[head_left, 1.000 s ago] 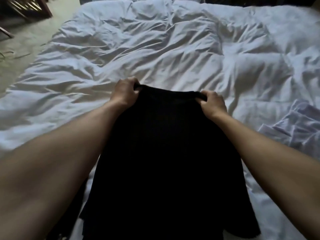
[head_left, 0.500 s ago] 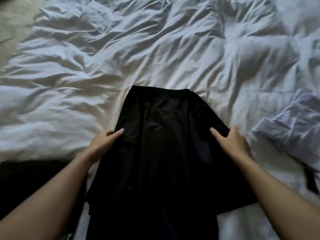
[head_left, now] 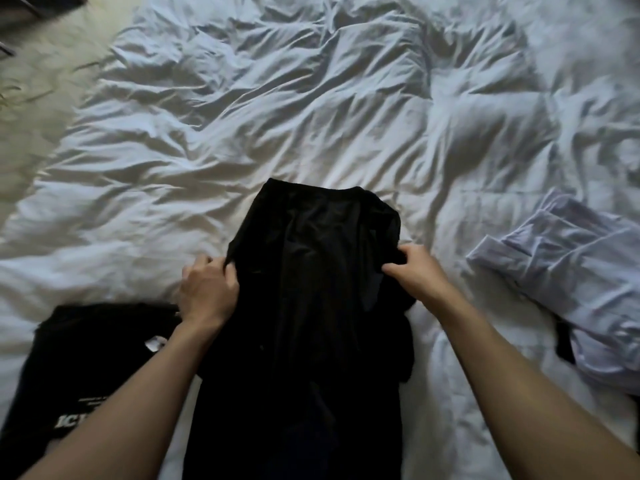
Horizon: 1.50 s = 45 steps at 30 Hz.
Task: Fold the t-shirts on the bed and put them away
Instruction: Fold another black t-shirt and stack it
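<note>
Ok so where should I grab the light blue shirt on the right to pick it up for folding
Take the light blue shirt by its near-left folded edge, coming in from the left with the right hand, which is nearest. That edge lies raised and bunched on the white duvet, so fingers could likely slip under it. Its far side runs out of view, so that end can't be judged.

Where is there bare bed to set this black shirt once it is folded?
Bare rumpled white duvet beyond the black t-shirt. Crowded near: printed black t-shirt by the left hand, pale lilac garment beside the right hand.

Printed black shirt lettering partly behind forearm, perhaps unreadable, lavender garment cut off right
</note>
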Tool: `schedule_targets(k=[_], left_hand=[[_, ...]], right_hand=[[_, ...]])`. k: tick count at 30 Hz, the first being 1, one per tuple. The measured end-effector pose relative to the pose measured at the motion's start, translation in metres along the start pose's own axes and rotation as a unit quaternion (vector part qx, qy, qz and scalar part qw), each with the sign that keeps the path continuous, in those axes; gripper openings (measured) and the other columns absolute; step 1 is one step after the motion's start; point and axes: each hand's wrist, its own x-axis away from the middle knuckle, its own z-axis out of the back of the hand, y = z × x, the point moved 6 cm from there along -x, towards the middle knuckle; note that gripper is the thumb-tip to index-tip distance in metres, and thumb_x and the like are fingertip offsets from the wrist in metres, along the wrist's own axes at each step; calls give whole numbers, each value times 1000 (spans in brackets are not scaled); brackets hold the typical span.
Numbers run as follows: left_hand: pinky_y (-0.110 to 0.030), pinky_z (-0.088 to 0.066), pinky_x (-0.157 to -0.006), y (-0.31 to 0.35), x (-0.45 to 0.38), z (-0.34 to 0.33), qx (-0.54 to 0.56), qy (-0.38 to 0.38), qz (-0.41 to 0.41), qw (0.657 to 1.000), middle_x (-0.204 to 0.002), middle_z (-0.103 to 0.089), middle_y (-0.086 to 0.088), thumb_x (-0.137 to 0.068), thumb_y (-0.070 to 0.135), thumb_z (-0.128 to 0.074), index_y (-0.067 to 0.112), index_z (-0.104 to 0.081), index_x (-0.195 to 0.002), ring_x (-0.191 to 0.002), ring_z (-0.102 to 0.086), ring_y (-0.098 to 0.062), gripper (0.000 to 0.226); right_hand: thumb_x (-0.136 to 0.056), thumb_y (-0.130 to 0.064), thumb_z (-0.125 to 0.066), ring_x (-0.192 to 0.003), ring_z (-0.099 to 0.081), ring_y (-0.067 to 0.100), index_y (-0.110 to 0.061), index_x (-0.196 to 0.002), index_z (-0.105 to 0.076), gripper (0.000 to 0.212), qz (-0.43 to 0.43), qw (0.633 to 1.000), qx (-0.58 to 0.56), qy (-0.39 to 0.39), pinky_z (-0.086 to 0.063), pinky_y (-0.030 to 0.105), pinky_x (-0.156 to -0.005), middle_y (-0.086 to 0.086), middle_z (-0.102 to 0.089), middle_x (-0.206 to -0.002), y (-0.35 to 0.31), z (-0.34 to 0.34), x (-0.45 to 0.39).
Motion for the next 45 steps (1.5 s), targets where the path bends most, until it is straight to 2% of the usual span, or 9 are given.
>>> schedule_targets(k=[4,10,13,19,26,32,38,41,45], left_hand=[[-40,-42,-66,40,9,-3,80,-39,-50,995,-88,-68,-23,-100,30,-51,10,-64,-88,-82,-64,-41,27],[-28,-55,-50,61,30,-54,387,-370,43,844,-97,-69,-11,-101,11,-47,14,-59,-122,-63,-71,-23,25],[-32,-57,-63,30,10,-56,288,-255,7,923,-88,-72,-6,-94,7,-50,15,-67,-113,-70,-72,-23,27],[-37,-53,-78,-8,11,-76,64,-261,-57,962,-95,-71,-2,-86,43,-67,28,-65,-99,-94,-66,-27,20],[-24,-54,-53,30,103,-81,262,-676,17,688,-101,-72,-15,-102,30,-51,13,-66,-113,-69,-72,-24,25],[-32,-52,-66,15,-15,-54,235,-151,-56,959,-76,-69,1,-92,18,-63,23,-70,-93,-70,-66,-21,9],[-40,-48,-86,43,-81,-78,63,-144,-118,980,-121,-55,-4,-87,45,-66,33,-48,-140,-107,-59,-29,57],[-40,-47,-78,52,-90,-92,43,-144,-128,980,-108,-60,-6,-88,39,-63,27,-51,-127,-101,-60,-32,42],[-40,-50,-74,30,-100,-97,168,-122,-112,972,-95,-70,-13,-90,17,-59,17,-64,-107,-89,-65,-34,18]], right_hand=[[-83,-12,-58,-94,-64,33,-7,-102,-62,20,42,995,56,-73,-52,37,-80,16,-67,-99,-63,-40,17],[-97,1,-51,-94,-66,27,-7,-131,-47,35,-43,907,-390,-155,-60,32,-75,19,-58,-117,-70,-60,33],[-92,-9,-53,-79,-67,25,-17,-111,-56,21,-86,968,-231,36,-60,40,-67,19,-64,-111,-10,-45,24],[-81,-51,-72,-107,-61,26,-19,-124,-53,57,-83,995,42,-37,-51,38,-89,5,-63,-114,21,-90,29],[-72,-38,-80,-74,-67,25,-16,-95,-55,41,82,949,296,74,-49,36,-52,5,-60,-88,-14,-122,79],[-95,-42,-52,-101,-63,37,-17,-125,-46,39,176,934,255,-176,-49,42,-79,9,-64,-114,-40,-145,90],[-89,-49,-62,-100,-64,31,-25,-122,-56,41,122,986,99,61,-53,42,-83,8,-64,-110,-60,-91,-5],[-84,-57,-66,-119,-52,36,-12,-130,-39,70,-5,978,200,64,-45,44,-93,15,-46,-130,-53,-90,-52],[-96,-33,-55,-113,-57,38,-9,-119,-53,33,0,976,209,56,-46,42,-87,19,-58,-123,-23,-89,-70]])
